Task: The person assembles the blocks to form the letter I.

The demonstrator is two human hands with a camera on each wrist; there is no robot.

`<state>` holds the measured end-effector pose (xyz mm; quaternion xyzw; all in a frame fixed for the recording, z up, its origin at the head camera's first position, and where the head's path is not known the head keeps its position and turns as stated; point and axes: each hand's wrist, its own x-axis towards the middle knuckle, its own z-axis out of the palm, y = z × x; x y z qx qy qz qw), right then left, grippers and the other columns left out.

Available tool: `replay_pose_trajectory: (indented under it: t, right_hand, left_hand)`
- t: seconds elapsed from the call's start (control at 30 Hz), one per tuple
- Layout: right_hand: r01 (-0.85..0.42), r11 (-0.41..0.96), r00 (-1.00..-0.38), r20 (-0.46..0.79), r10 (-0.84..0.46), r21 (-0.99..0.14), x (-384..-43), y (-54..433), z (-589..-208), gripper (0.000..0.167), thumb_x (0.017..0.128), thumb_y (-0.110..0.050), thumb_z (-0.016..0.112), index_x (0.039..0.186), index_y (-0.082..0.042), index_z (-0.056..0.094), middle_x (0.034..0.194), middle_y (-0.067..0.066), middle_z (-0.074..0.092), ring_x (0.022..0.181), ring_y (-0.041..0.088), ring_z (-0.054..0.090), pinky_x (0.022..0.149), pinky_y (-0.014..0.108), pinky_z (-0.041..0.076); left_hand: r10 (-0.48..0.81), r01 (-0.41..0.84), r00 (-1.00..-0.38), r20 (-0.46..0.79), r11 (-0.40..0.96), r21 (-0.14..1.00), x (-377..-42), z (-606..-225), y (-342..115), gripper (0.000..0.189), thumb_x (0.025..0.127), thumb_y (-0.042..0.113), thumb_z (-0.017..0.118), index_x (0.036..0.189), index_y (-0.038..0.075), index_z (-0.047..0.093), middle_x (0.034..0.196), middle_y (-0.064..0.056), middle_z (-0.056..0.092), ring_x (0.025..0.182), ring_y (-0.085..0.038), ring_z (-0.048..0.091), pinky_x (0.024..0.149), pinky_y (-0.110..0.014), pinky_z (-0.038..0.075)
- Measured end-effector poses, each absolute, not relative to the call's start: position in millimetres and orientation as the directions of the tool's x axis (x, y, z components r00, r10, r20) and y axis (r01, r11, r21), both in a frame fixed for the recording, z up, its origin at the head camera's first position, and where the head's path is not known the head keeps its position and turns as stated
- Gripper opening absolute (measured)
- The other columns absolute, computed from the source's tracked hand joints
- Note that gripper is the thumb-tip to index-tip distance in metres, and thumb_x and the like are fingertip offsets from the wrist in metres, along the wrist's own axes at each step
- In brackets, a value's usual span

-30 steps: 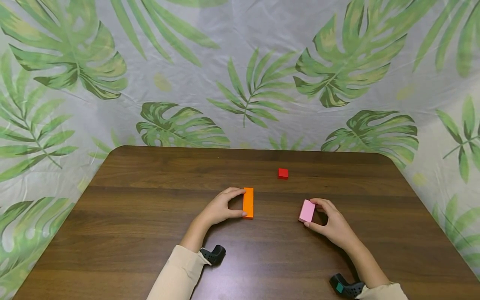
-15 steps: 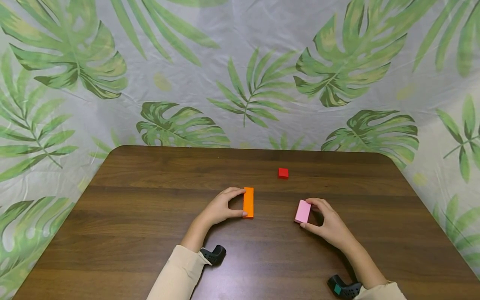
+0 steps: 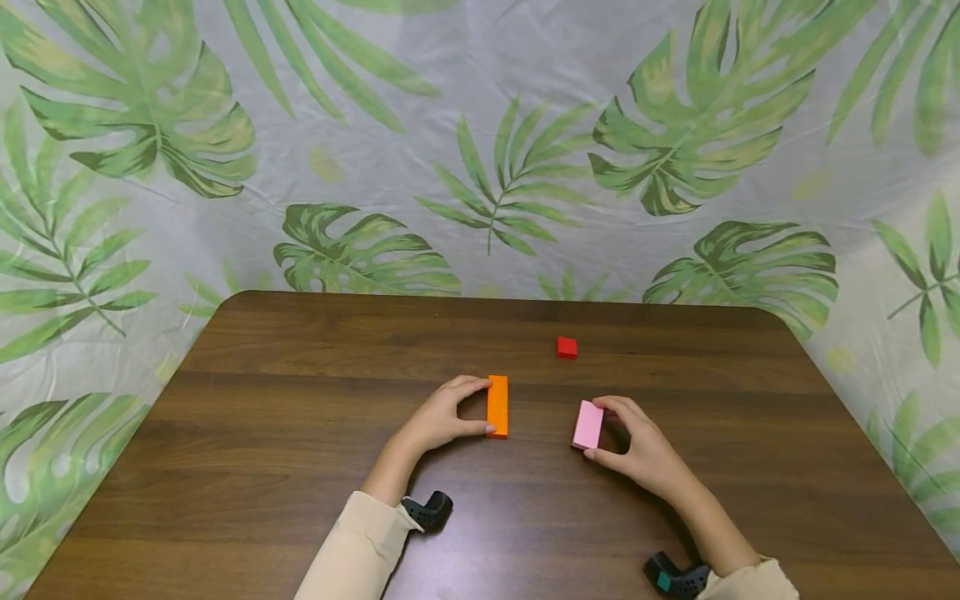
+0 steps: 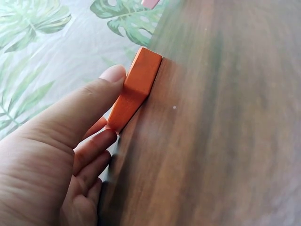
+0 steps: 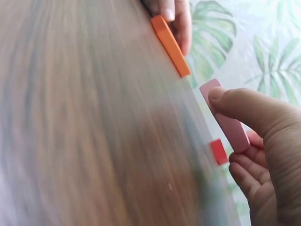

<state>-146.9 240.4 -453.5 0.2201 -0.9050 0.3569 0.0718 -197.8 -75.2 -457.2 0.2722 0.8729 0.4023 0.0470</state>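
An orange block (image 3: 498,407), long and rectangular, lies on the wooden table, and my left hand (image 3: 448,415) pinches its two ends between thumb and fingers. In the left wrist view the orange block (image 4: 138,84) rests against the tabletop. To the right, my right hand (image 3: 641,442) grips a shorter pink block (image 3: 588,425) by its near and far ends, slightly tilted in the head view. The right wrist view shows the thumb on one end of the pink block (image 5: 226,117) and fingertips at the other. A gap of bare wood separates the two blocks.
A small red block (image 3: 567,347) sits farther back on the dark wooden table (image 3: 300,467), beyond both hands. Behind the table's far edge hangs a leaf-patterned cloth (image 3: 525,50). Each wrist wears a black camera (image 3: 429,511).
My right hand has moved left with the pink block, bringing it closer to the orange one. The left hand and the orange block have stayed in place.
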Motion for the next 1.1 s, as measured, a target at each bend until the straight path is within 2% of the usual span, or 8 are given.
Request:
replay_pose_trajectory:
  t: [0.67,1.1]
  right_hand:
    - [-0.534,0.578,-0.842,0.321,-0.434,-0.617,-141.5,202.3,-450.0,0.066,0.066,-0.033,0.08,0.121,-0.013,0.05,0.12,-0.006,0.047,0.109,0.013,0.045,0.093,0.029,0.036]
    - [-0.563,0.529,-0.809,0.294,-0.508,-0.635,-139.8,182.4,-448.7,0.065,0.07,-0.042,0.074,0.123,-0.013,0.049,0.121,-0.007,0.046,0.109,0.013,0.045,0.091,0.039,0.039]
  left_hand:
    - [0.537,0.44,-0.837,0.109,0.541,0.717,-198.8,-459.3,-77.2,0.063,0.078,0.036,0.069,0.132,0.012,0.046,0.132,-0.007,0.043,0.122,-0.022,0.037,0.1,-0.039,0.029]
    - [0.526,0.444,-0.841,0.128,0.534,0.719,-199.0,-460.3,-76.4,0.064,0.078,0.036,0.069,0.132,0.01,0.047,0.131,-0.008,0.043,0.121,-0.023,0.038,0.1,-0.039,0.03]
